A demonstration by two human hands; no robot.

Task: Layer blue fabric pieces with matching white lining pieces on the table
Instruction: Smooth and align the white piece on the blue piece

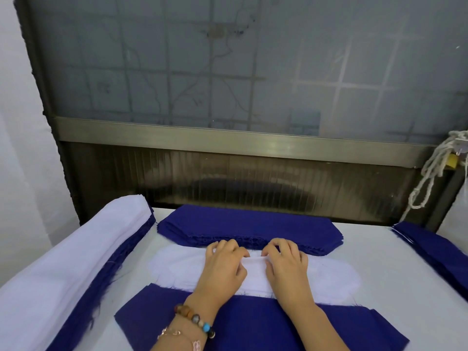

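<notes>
A stack of white lining pieces [329, 277] lies in the middle of the table. Both hands rest on it with curled fingers. My left hand [224, 264] and my right hand [287, 264] pinch the top white piece between thumb and fingers, raising a small fold between them. Behind the hands lies a thick stack of blue fabric pieces [248, 224]. A single blue piece [253, 325] lies spread under my wrists at the near edge, partly hidden by my forearms.
A tall pile of white over blue fabric [63, 262] runs along the left side. More blue pieces [435, 249] sit at the right edge. A dark panel and metal rail [228, 138] close the back. White cord [430, 173] hangs at right.
</notes>
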